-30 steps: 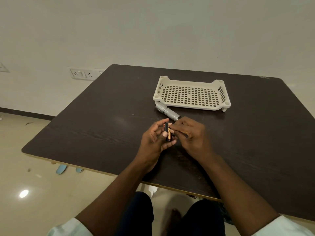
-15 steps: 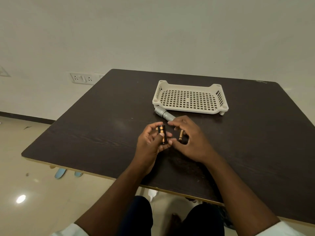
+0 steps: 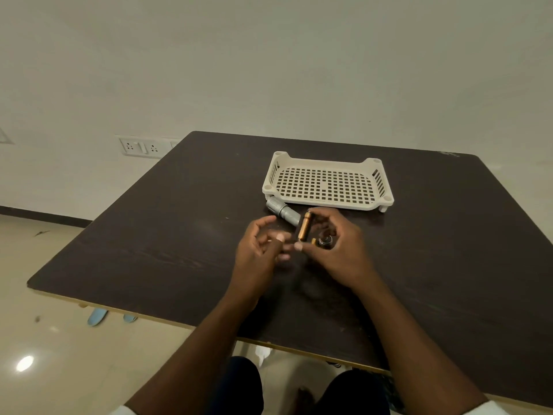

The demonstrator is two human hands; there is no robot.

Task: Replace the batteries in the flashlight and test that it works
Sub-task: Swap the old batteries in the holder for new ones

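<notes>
A cream perforated tray (image 3: 327, 184) is taken as the landmark on the dark wooden table (image 3: 167, 235). Just beside the tray's near left corner, a grey flashlight (image 3: 282, 211) is laid flat on the table, angled from that corner toward the hands; its near end is hidden behind them. Nearer the camera than the tray's front rim, 1 copper-and-black battery (image 3: 305, 230) is held roughly upright, pinched end to end between the thumb and a fingertip of the right hand (image 3: 335, 250). A small dark round part (image 3: 324, 241) with a bit of orange beside it is seen tucked under the curled fingers of that same hand; what it is cannot be told, nor whether it is gripped or resting on the table. The left hand (image 3: 257, 256) is held just to the left of the battery, below the tray's left corner, with its fingers loosely curled and parted and nothing seen in its grasp; its fingertips are blurred. Both forearms are extended over the table's near edge.
</notes>
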